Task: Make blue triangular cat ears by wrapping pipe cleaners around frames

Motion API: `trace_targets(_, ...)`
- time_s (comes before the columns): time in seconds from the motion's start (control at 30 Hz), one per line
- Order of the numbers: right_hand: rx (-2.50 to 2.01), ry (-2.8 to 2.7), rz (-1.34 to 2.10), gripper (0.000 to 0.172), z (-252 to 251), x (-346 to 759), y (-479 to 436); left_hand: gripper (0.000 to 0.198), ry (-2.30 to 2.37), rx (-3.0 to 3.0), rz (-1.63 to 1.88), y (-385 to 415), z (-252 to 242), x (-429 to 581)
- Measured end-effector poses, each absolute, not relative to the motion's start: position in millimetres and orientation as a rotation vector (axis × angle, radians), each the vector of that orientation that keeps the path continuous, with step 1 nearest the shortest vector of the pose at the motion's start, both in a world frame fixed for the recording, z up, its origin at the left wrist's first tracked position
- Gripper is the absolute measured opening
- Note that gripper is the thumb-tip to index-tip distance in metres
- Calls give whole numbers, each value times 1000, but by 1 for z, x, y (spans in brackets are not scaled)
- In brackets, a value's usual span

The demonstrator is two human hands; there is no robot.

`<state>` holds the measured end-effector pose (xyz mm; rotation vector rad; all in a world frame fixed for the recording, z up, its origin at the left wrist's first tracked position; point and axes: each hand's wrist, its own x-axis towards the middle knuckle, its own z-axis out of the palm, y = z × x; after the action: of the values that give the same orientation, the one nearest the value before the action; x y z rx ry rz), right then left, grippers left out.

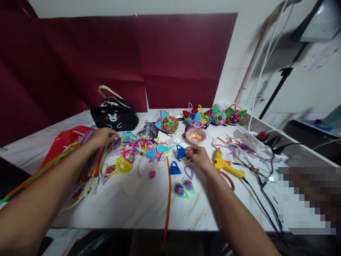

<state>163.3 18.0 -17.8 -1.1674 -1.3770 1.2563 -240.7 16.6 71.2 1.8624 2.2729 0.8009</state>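
My left hand point(104, 137) reaches into a heap of bent, many-coloured pipe cleaners point(135, 147) on a white marbled table point(138, 209); its fingers are curled and pinched among the pieces, and what they grip is hidden. My right hand point(198, 155) pinches a blue pipe-cleaner triangle point(180, 152). A second blue triangle point(174, 168) lies just below it. A purple loop point(188, 172) and two teardrop-shaped pieces point(183, 187) lie in front of my right hand. A long orange pipe cleaner point(168, 202) runs toward the table's front edge.
A bundle of straight pipe cleaners point(87, 167) lies on a red bag point(62, 142) at left. Behind stand a black bear-face bag point(114, 117), colourful finished cat-ear shapes point(202, 119) and a pink bowl point(195, 135). A yellow glue gun point(226, 164) and black cables point(266, 199) lie at right.
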Motion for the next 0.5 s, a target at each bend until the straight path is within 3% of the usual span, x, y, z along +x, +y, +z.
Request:
trace_targets(0.1, -1153, -1371, 1253, 14, -18, 164, 18, 11, 2395, 2002, 651, 15, 80, -236)
trace_targets(0.33, -1156, -1322, 1290, 14, -13, 164, 16, 29, 2261, 1834, 1251, 8, 91, -207)
trace_targets(0.43, -1123, -1237, 1368, 15, -10, 163, 14, 38, 1821, 1364, 1576, 9, 86, -180)
trace_targets(0.5, -1091, -1162, 1422, 16, -8, 163, 13, 36, 1561, 1110, 1588, 7, 79, -153)
